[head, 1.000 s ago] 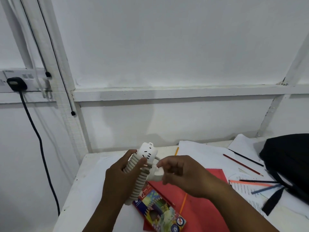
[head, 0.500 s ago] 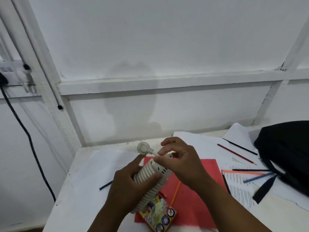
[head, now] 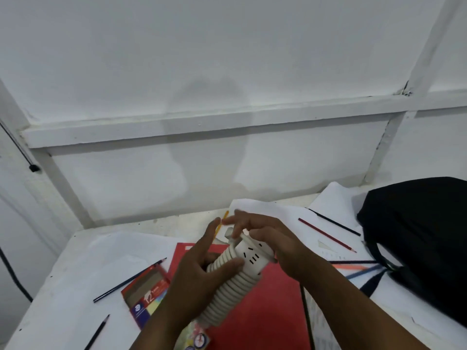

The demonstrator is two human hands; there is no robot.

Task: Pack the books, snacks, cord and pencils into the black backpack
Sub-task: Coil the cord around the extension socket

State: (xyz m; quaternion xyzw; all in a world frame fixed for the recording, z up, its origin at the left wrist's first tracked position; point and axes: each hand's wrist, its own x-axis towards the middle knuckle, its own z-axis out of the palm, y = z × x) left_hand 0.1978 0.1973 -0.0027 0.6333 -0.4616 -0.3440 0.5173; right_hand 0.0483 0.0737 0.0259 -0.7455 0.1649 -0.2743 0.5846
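My left hand [head: 199, 271] grips a white extension cord [head: 233, 286], its cable wound in tight coils around the socket block. Over the socket end sits my right hand [head: 273, 241], its fingers pinching the loose plug end of that cable. Both hands hover above a red book [head: 265, 306] on the table. The black backpack [head: 419, 238] lies at the right. Loose pencils are scattered around: a red one [head: 326, 234], a dark one [head: 129, 280], another dark one [head: 97, 332], an orange one [head: 350, 267]. A snack packet [head: 197, 339] peeks out below my left wrist.
An open coloured-pencil box [head: 146, 296] lies left of the red book. White paper sheets [head: 255, 205] cover much of the white table [head: 55, 286]. A white panelled wall stands right behind the table. A black cable [head: 12, 274] hangs at the left edge.
My view has tilted and shifted right. My hands have turned the coiled cord so the socket face points up, and my right hand has pressed the plug end down against it.
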